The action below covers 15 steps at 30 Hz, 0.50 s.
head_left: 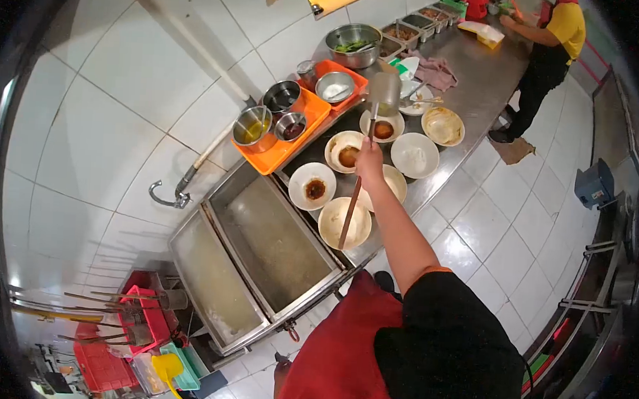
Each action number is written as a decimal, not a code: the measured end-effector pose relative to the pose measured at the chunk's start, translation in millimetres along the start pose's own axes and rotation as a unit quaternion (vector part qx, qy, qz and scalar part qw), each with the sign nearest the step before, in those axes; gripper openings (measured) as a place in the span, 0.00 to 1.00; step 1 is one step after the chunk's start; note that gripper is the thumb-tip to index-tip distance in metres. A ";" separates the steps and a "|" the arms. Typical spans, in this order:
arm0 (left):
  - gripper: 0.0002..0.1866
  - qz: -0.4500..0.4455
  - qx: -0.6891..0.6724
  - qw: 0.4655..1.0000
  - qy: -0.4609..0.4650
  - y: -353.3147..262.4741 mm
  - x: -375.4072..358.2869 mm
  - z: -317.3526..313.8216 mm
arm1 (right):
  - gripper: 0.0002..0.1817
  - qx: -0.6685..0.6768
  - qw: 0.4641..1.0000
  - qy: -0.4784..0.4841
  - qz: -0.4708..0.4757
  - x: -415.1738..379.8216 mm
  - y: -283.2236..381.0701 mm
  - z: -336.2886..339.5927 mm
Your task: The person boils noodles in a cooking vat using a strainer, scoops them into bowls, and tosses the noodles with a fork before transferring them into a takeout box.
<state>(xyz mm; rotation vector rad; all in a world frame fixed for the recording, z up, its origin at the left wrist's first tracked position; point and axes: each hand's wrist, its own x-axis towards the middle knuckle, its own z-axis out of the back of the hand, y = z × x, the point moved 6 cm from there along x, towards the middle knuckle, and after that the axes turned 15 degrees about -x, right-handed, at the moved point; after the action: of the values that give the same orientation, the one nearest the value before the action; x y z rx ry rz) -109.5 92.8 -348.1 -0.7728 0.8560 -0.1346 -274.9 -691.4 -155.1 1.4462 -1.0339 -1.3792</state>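
My right hand [369, 161] is closed around the long wooden handle of a ladle [348, 219]. The ladle's metal cup points away from me, above the far bowls and a plate. Beneath the hand and handle are several pale bowls; dark sauce lies in the left bowl [312, 187], the middle bowl [334, 148] and a far bowl [396, 121]. A white bowl [415, 155] stands to the right of my hand. At the apron's left edge, a small brownish shape may be my left hand [281, 375]; its fingers cannot be made out.
Left of the bowls are two basins of cloudy liquid [271, 233]. Orange trays [271, 158] hold metal pots along the wall. Farther back stand a bowl of greens [353, 46] and food containers. A co-worker in yellow [565, 30] stands at the counter's far end.
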 end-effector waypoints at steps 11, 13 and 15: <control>0.13 0.036 -0.008 0.999 -0.026 -5.3 -36.0 -16.9 | 0.21 -0.070 0.992 -0.102 -0.030 61.9 -35.1 -6.9; 0.13 0.046 0.005 0.999 -0.018 1.6 -37.3 -22.9 | 0.22 -0.085 0.989 -0.118 -0.015 62.4 -24.5 -7.6; 0.13 0.062 0.008 0.998 -0.011 5.9 -40.0 -24.9 | 0.22 -0.083 0.989 -0.126 -0.003 77.1 -17.9 -4.6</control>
<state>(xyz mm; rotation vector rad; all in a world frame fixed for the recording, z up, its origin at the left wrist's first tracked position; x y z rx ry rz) -155.2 99.2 -337.0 -0.7035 0.8785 -0.0225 -266.8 -759.9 -194.1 1.1758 -1.0441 -1.6413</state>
